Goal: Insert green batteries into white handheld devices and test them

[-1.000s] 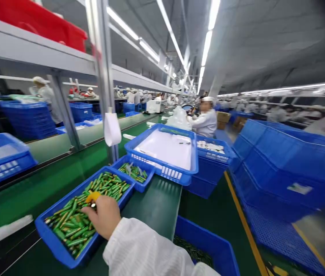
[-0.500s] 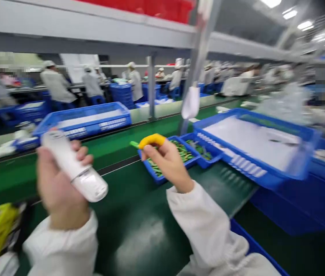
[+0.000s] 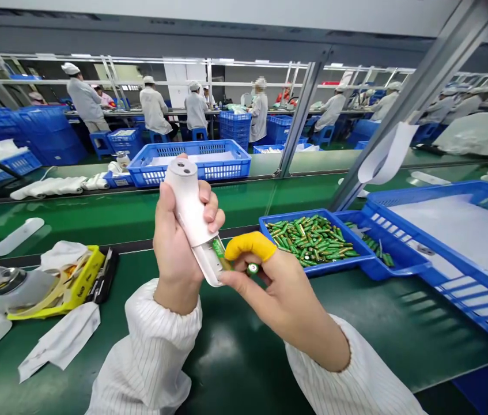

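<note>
My left hand (image 3: 177, 253) is wrapped round a white handheld device (image 3: 188, 204), tilted, with two dark round spots on its upper end. Its lower end shows an uncovered battery compartment (image 3: 205, 260). A green battery (image 3: 218, 250) lies at that compartment, and the fingers of my right hand (image 3: 289, 291) press against it. A yellow finger cot (image 3: 250, 245) covers my right index finger. Another green battery (image 3: 253, 268) is held in the curled fingers, its end facing me. Behind my right hand stands a blue bin (image 3: 265, 220) of loose green batteries (image 3: 308, 233).
At right are a smaller blue bin (image 3: 408, 266) and a large blue crate (image 3: 455, 276). A yellow tray (image 3: 83, 282) with tools and white cloths (image 3: 64, 343) lies left. A metal post (image 3: 351, 187) rises behind the bins. Co-workers (image 3: 152, 104) sit across the belt.
The view has turned right-to-left less blurred. My right hand has come from over the battery bin to the device's lower end; both hands are now together, and the open battery compartment shows clearly.
</note>
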Tool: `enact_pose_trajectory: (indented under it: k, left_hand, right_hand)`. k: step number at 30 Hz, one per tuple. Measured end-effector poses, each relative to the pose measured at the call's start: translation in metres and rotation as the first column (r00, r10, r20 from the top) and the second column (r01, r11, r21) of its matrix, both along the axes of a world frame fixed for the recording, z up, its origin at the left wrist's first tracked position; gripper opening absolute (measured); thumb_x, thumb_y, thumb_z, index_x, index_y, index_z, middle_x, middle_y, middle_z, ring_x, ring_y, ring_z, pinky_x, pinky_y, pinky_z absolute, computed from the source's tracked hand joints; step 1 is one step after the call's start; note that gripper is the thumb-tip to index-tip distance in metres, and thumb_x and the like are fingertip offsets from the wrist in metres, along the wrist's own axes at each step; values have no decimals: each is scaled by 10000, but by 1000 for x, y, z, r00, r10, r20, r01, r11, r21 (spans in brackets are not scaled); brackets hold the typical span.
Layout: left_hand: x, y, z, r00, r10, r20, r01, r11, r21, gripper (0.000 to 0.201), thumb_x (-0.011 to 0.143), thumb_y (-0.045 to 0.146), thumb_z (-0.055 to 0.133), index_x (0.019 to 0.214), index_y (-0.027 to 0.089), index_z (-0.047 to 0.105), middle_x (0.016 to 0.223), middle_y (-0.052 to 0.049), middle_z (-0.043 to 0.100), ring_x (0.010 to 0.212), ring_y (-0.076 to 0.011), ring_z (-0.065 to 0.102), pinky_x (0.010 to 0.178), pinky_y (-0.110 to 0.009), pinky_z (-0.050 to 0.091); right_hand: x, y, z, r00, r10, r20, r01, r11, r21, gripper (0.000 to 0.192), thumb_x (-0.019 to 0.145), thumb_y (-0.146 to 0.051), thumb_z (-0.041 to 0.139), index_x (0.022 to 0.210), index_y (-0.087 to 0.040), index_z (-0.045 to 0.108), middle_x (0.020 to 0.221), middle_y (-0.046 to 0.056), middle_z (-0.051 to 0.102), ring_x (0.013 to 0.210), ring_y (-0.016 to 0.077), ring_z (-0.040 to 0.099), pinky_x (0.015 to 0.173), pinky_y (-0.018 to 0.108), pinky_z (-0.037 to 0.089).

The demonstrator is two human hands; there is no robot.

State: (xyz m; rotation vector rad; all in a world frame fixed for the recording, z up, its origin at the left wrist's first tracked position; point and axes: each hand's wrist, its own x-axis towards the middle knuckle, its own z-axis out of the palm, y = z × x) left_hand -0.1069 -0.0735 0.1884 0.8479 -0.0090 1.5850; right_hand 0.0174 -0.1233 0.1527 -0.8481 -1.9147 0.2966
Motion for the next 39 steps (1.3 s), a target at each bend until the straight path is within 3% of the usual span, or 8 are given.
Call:
enact_pose_trajectory:
  k: [5, 12, 16, 19, 26, 30, 34, 39]
  left_hand:
    - [2, 3, 0, 998, -34, -49, 35, 999, 27, 406, 1027, 377, 199, 866, 176, 513, 717, -7, 406, 509, -57, 376, 423, -101, 382]
    - [4, 8, -3, 996, -81, 35, 84, 993, -88, 328, 1015, 330, 196, 944, 169, 473, 757, -12, 424, 545, -52, 416, 462, -106, 389]
    - [7, 9, -4, 999, -48, 12, 49, 997, -64, 310, 993, 301, 196, 1053, 190, 479, 755, -12, 437, 550, -66, 434, 473, -122, 392]
    - [12, 9, -6, 999, 15, -38, -17, 998, -65, 316, 997, 307, 210, 1080, 198, 494, 766, -16, 447, 568, -77, 445, 490, -138, 404]
    - [23, 6, -13, 975, 159, -155, -160, 987, 4, 214, 978, 343, 393, 936, 175, 520, 824, -26, 504, 662, -90, 509, 608, -182, 459]
    - [23, 7, -17, 964, 219, -152, -223, 975, -10, 233, 937, 411, 527, 1004, 188, 512, 832, -14, 530, 705, -91, 548, 645, -181, 467]
    - [21, 9, -18, 956, 283, -74, -286, 958, -30, 262, 939, 386, 560, 1134, 240, 465, 866, 3, 564, 757, -88, 587, 704, -186, 496]
    - [20, 9, -18, 975, 222, -27, -220, 974, 59, 375, 857, 414, 686, 1146, 253, 509, 922, 17, 606, 870, -94, 623, 780, -186, 528]
  right_hand:
    - [1, 11, -6, 982, 77, -172, -122, 956, -266, 173, 903, -352, 646, 853, -221, 545, 678, -49, 554, 553, 96, 518, 500, 221, 394]
    - [28, 9, 11, 947, 40, -320, -103, 978, -183, 175, 954, -309, 574, 1107, -240, 524, 893, 7, 644, 795, 133, 627, 696, 256, 521]
    - [28, 4, 14, 921, -11, -389, -28, 995, -93, 194, 858, -354, 723, 964, -234, 613, 828, -3, 641, 720, 135, 622, 625, 242, 521]
    - [24, 5, 12, 948, 41, -316, -57, 998, -41, 173, 934, -372, 620, 865, -219, 663, 832, 6, 637, 728, 133, 617, 662, 250, 523]
    - [20, 16, 1, 966, -3, -258, -63, 968, -244, 258, 881, -406, 669, 995, -207, 549, 743, -20, 575, 659, 131, 588, 551, 231, 487]
    - [11, 18, -4, 983, -108, -151, 101, 993, -54, 210, 922, -359, 628, 1049, -199, 582, 837, 14, 581, 706, 138, 573, 620, 256, 495]
    - [1, 18, -9, 990, -137, -45, 142, 980, 138, 415, 905, -322, 662, 1255, -167, 502, 1168, 111, 545, 1045, 222, 570, 865, 342, 516]
    - [7, 24, -11, 962, -220, -159, 256, 933, 255, 191, 934, -150, 553, 1124, -165, 556, 1105, 99, 591, 1061, 209, 576, 922, 353, 490]
